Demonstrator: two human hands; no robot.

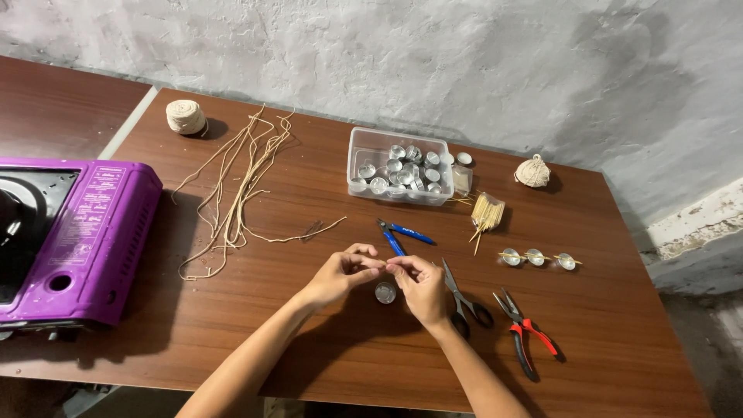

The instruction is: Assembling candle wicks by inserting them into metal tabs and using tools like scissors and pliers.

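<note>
Both hands' fingers (377, 266) pinch together above a tin cup (385, 292) (scissors (463, 298) just beside).

Brown wooden table (325, 340) against a rough grey wall. Left hand (340, 275) and right hand (422, 286) meet fingertip to fingertip above the table's middle, pinching something too small to make out. One small metal cup (385, 292) lies on the table just below the fingertips. Black-handled scissors (463, 298) beside the right hand; red-handled pliers (526, 329) further right; blue-handled cutters (401, 234) just beyond the hands. Clear plastic box (364, 151) of metal cups at rear centre. Bundle of wooden sticks (486, 211) beside it. Three cups on sticks (535, 258) at right. Loose cut strings (236, 186) at left. Two twine balls: (186, 117), (532, 172). Purple portable stove (85, 232) at far left.
</note>
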